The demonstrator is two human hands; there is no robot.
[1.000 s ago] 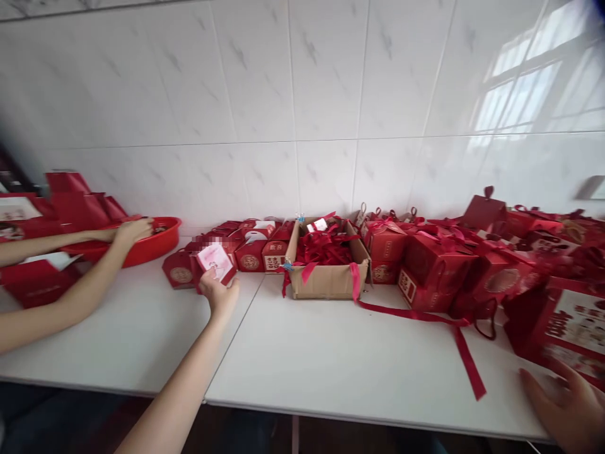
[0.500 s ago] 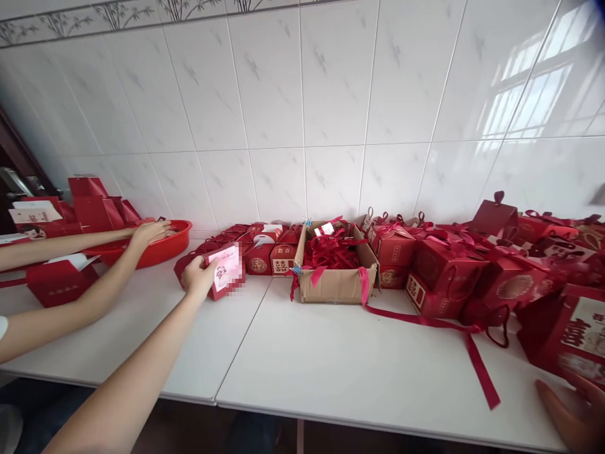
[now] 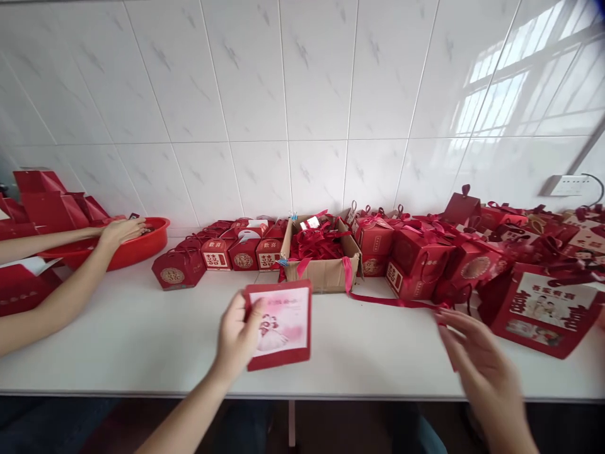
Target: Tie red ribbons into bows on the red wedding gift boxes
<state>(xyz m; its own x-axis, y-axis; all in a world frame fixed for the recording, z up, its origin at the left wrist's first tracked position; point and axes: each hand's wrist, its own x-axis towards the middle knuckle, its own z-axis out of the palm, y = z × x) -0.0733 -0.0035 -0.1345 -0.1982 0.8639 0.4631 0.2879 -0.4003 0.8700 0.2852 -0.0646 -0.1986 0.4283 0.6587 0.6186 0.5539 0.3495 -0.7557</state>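
My left hand (image 3: 241,331) grips a red candy box (image 3: 302,353) by its left side, thumb across the front. A pink and white printed picture covers most of that face. The box is held up over the white table, in front of an open cardboard box (image 3: 321,277) full of red ribbons (image 3: 321,243). On the right, my right hand (image 3: 477,359) pinches a long dark red ribbon (image 3: 387,301) that runs along the table from the cardboard box. The fingertips are slightly blurred.
Red gift boxes (image 3: 217,249) line the wall behind, with a larger pile (image 3: 420,252) at right. A red gift bag (image 3: 543,315) stands beside my right hand. At left another person's hands (image 3: 120,232) reach into a red basin (image 3: 158,233). The white table (image 3: 118,353) has a near edge.
My left hand has brought the red candy box rightward and nearer. My right hand has moved from the table's right edge leftward to the ribbon and taken hold of it. The view has turned right.
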